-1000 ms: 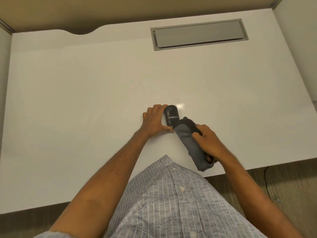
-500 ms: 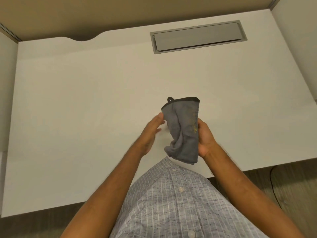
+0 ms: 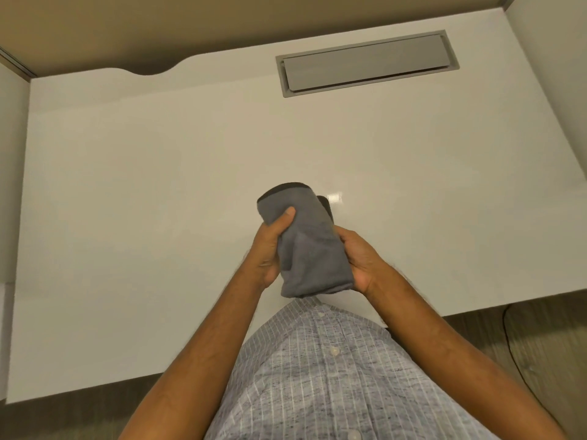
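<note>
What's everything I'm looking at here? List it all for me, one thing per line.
cloth: one, grey with a darker edge, bunched up and held above the desk's near edge
desk: one, white, fills most of the view
hatch: one, grey, set into the desk at its far right
back panel: one, beige, behind the desk
cable: one, dark, on the floor at the right
floor: wood-look brown, below the desk's near edge
shirt: one, grey with pale stripes and buttons, at the bottom centre
left hand: one, grips the cloth's left side, thumb on top
right hand: one, grips the cloth's right side
</note>
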The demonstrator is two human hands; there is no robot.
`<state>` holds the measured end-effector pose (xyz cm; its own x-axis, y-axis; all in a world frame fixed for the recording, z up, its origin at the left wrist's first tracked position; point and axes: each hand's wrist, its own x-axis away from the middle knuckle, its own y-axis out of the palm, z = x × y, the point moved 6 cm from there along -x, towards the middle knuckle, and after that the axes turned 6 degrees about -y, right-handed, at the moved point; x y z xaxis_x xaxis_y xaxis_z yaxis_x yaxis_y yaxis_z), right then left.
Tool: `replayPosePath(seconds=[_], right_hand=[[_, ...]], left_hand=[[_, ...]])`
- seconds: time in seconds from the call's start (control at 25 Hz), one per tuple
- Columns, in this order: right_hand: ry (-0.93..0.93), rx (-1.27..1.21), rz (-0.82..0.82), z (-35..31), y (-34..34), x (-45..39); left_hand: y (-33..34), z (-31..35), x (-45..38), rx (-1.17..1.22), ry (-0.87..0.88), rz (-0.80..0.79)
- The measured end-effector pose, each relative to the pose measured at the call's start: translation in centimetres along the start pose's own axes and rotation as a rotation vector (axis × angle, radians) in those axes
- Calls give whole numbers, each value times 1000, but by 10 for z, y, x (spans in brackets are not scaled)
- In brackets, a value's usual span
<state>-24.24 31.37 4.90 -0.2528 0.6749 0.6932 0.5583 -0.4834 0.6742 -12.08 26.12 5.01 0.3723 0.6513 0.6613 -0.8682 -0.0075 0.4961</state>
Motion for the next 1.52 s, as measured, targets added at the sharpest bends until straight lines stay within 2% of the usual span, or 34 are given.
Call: replayPosePath(seconds=[0.04,0.12,0.24,0.36,0.48,0.68,0.8,0.96,1.12,1.32,1.52], right_hand=[[-31,96,27,-2,-7,-1],[-198,471,167,-16,-25,-2],[-539,1066,431,-50,-45,0],[-683,1436,426,-60,-50,-12],[-669,1633,351,-52,-54,-31],[-666,1742,335,-45,-64,-46],[-690,1708,320,-45,-67,-46],[-707,1665,309,-45,-68,-46],[-742,1668,291,-44,-68,-44],[-752,1684,309,-46,-69,-44],[-720,1623,348,-48,-74,-47]], left_hand=[[-2,1,-1,50,16,41],[-10,7,-3,77,74,147],[-27,23,-6,-140,160,350],[-27,35,-10,-444,275,473],[-14,36,-23,-618,370,517],[4,28,-53,-689,387,539],[11,16,-72,-723,308,441],[18,4,-90,-1142,227,278],[26,1,-83,-1481,363,272],[33,-13,-67,-1511,432,364],[20,-43,-32,-1463,464,319]])
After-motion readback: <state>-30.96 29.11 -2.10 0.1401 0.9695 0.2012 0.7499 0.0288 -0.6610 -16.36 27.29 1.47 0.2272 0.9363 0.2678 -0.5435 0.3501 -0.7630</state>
